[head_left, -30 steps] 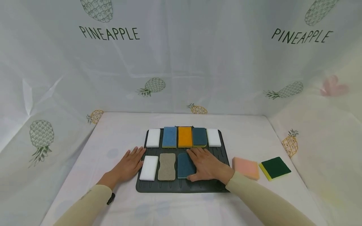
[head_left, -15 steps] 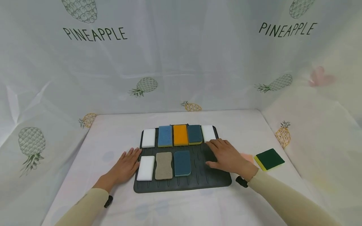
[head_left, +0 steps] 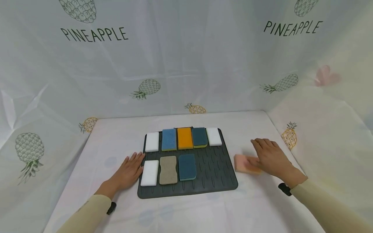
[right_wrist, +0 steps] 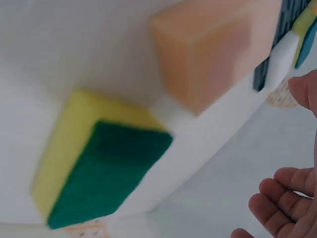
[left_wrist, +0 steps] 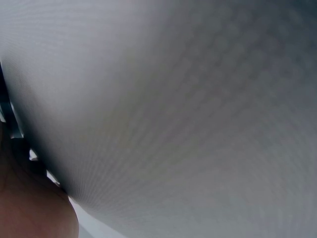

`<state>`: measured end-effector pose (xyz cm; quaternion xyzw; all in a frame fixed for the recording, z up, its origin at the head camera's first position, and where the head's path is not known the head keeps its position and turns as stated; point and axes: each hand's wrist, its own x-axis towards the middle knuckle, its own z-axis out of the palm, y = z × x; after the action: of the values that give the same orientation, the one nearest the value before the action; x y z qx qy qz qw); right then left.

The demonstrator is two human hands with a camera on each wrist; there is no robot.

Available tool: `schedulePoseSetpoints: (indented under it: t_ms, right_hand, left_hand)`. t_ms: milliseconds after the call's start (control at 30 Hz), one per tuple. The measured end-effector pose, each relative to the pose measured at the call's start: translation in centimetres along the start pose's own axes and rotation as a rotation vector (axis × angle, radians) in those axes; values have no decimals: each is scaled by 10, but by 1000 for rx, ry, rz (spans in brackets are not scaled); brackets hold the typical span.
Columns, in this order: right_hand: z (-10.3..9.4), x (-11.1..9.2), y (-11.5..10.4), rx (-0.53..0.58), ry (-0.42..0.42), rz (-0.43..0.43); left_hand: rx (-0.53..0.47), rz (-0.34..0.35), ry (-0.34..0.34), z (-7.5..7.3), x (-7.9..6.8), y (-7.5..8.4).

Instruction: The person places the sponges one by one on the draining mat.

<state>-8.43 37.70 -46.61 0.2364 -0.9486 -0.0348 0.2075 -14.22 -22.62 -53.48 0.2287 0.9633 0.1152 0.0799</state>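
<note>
My left hand [head_left: 128,171] lies flat with its fingers at the left edge of a dark ribbed mat [head_left: 215,171]. Over the table on the right hovers my right hand [head_left: 271,158], its fingers apart from anything. Below it is a peach sponge [head_left: 243,164], partly covered by the thumb in the head view. A green and yellow scouring sponge [right_wrist: 109,168] shows in the right wrist view; the hand hides it from the head camera. On the mat's front row sit a white sponge [head_left: 150,173], a beige waisted sponge [head_left: 168,170] and a dark blue sponge [head_left: 187,167].
Along the mat's back row stand a white sponge [head_left: 152,142], a blue one [head_left: 169,139], an orange one [head_left: 185,138], a dark teal one [head_left: 199,137] and another white one [head_left: 214,136]. A pineapple-print curtain [head_left: 180,64] encloses the table. Fabric fills most of the left wrist view.
My right hand has left the dark blue sponge on the mat and moved right, over the peach and green sponges. The left hand keeps its place. The head view has shifted slightly.
</note>
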Motion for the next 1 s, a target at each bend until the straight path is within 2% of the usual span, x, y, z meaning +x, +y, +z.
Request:
schedulePoseSetpoints:
  t_ms: [100, 333, 500, 633, 833, 900, 1000]
  right_hand:
    - [-5, -16, 12, -7, -47, 99]
    - [-10, -58, 28, -44, -103, 257]
    - [-5, -77, 30, -48, -100, 297]
    - [0, -84, 28, -25, -104, 365]
    - [4, -84, 28, 17, -120, 500]
    - [3, -83, 28, 28, -140, 555]
    - [0, -81, 25, 75, -214, 654]
  left_hand:
    - [3, -1, -2, 1, 0, 0]
    - [-14, 1, 0, 0, -1, 2]
    - [0, -6, 6, 0, -3, 2]
    - [-9, -9, 5, -1, -4, 1]
    - [-2, -10, 5, 0, -2, 0]
    - [-2, -7, 6, 0, -2, 0]
    - [-2, -4, 3, -1, -1, 0]
